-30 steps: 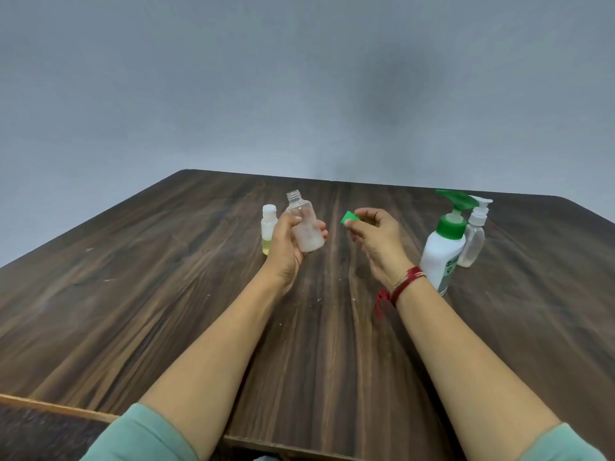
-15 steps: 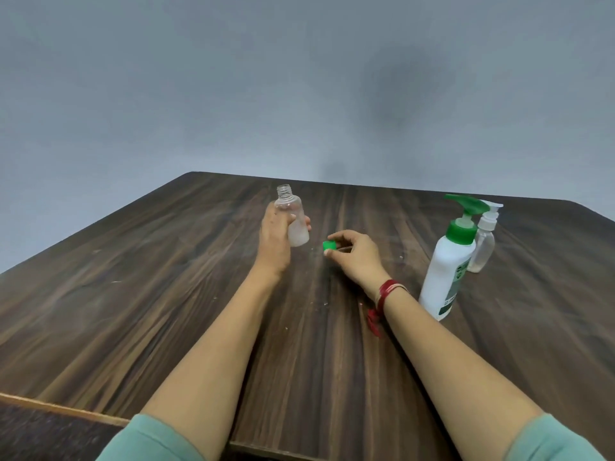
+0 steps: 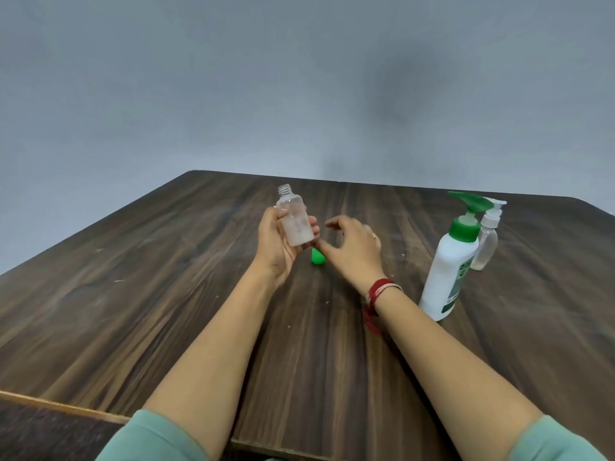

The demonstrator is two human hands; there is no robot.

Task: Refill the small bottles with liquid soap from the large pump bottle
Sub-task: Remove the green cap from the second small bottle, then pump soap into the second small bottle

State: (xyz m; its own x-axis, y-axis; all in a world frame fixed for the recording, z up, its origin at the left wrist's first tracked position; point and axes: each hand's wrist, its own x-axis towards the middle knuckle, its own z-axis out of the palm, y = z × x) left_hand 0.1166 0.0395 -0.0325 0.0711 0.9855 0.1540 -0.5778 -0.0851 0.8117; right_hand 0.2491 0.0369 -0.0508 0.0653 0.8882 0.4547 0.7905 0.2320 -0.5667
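The left hand (image 3: 278,252) grips an uncapped small clear bottle (image 3: 296,224) above the surface (image 3: 133,294). The right hand (image 3: 356,252), fingers loosely spread and empty, hovers beside the green cap (image 3: 316,257).

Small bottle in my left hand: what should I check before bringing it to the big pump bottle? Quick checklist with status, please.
1. Small bottle neck uncapped: ok.
2. Left hand grips it round the body: ok.
3. Green cap lies on the table, not held: ok.
4. Right hand free to press the pump: ok, it holds nothing.
5. Large pump bottle upright: ok.
6. Soap level inside it: cannot tell, the body is opaque white.
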